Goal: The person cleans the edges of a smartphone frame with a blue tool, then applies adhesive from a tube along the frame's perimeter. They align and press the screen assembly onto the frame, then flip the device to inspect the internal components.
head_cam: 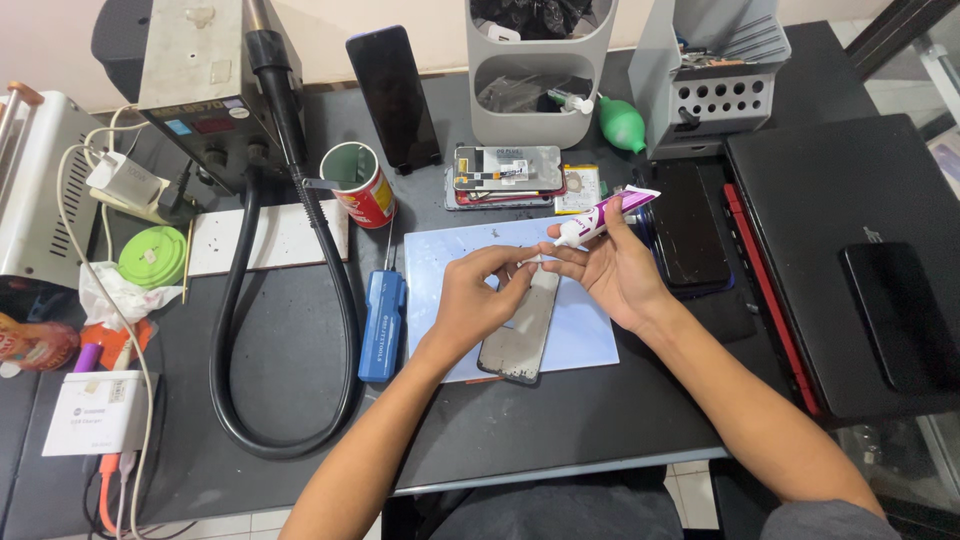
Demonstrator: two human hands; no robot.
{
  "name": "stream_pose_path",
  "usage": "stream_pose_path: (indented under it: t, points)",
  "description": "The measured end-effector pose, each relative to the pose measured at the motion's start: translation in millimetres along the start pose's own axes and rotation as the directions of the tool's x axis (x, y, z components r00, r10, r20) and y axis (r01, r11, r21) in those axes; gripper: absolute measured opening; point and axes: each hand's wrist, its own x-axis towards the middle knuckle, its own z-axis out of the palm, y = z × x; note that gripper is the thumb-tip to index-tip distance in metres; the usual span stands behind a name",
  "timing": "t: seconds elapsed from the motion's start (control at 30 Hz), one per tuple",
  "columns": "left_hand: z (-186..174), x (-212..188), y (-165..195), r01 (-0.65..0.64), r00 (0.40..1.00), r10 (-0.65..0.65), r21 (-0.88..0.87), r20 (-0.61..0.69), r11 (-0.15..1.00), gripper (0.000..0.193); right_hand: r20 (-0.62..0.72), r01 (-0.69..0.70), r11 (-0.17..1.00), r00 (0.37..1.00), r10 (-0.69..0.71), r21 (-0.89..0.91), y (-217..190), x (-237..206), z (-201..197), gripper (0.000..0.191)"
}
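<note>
My right hand (610, 268) holds a small white and purple glue tube (606, 216), nozzle pointing left. My left hand (478, 296) pinches at the tube's tip with thumb and forefinger, just above a phone frame (524, 330) that lies on a pale blue work mat (580, 320). The left hand's heel rests over the phone's upper left part. What the left fingers pinch is too small to tell.
A blue tool (381, 325) lies left of the mat. Behind are a red cup (362, 184), a hot-air station (205, 85) with black hose (240, 330), an upright dark phone (394, 97), opened phone parts (506, 175), grey organisers (537, 70). A closed laptop (850, 260) lies right.
</note>
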Motion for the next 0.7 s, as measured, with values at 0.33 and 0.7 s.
stream_pose_path:
  t: [0.33,0.7]
  points:
    - [0.3,0.0,-4.0,0.007,1.0,-0.007,0.001,-0.008,1.0,0.023,0.002,0.01,0.999,1.0,-0.01,0.03,-0.2,-0.1,4.1,0.064]
    - [0.2,0.1,-2.8,0.015,1.0,-0.015,0.004,-0.005,1.0,0.022,0.019,0.015,0.999,1.0,-0.015,0.032,-0.6,-1.8,4.9,0.064]
